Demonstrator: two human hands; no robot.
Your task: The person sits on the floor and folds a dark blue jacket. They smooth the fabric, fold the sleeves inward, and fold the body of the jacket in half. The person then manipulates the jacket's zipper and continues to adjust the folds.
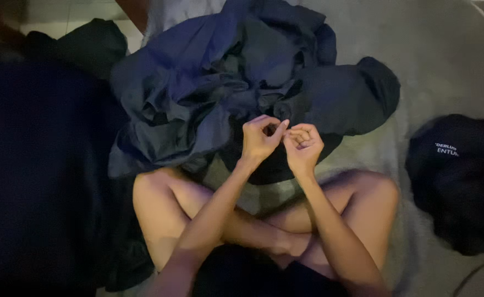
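My left hand (259, 139) and my right hand (303, 146) are raised together above my crossed legs, fingertips almost touching. The fingers of both are curled; whether a small thing is pinched between them I cannot tell. Just beyond the hands lies a crumpled heap of dark blue clothes (214, 82), with a black garment (346, 96) at its right side. Neither hand touches the heap.
A grey blanket (445, 49) covers the surface I sit on. A black garment with white print (459, 176) lies at the right. Dark fabric (38, 165) fills the left side. A thin cable (478, 272) runs at the lower right corner.
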